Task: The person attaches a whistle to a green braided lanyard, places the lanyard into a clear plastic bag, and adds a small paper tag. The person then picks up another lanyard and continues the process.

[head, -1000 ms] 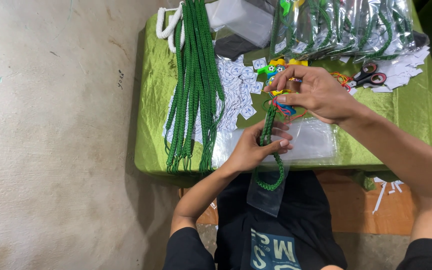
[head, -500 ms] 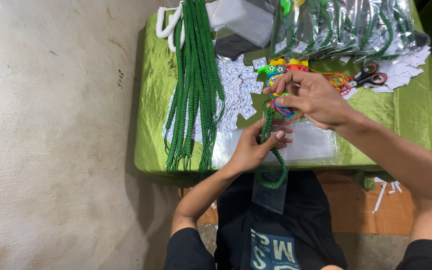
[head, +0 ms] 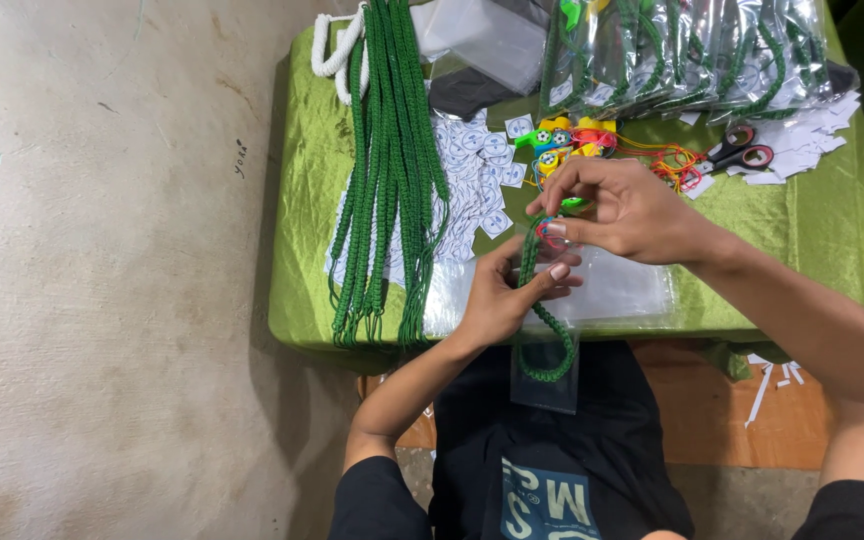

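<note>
Both hands — left hand [head: 502, 300], right hand [head: 624, 210] — pinched one green braided cord [head: 544, 335] into a clear plastic sleeve [head: 546, 385] at the green-clothed table [head: 832, 250]'s near edge; bagged cords [head: 692, 55] lay beyond, loose green cords [head: 387, 170] remained.

Green cords [head: 387, 170] hang off the green table [head: 842, 240] beside paper tags [head: 477, 165], red-handled scissors [head: 737, 150] and bagged cords [head: 692, 55].

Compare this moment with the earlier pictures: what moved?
Little changed. The right hand shifted slightly at the top of the green cord, which the left hand keeps in its grip, its loop hanging in a clear bag. The cord bundle and scissors stayed put.
</note>
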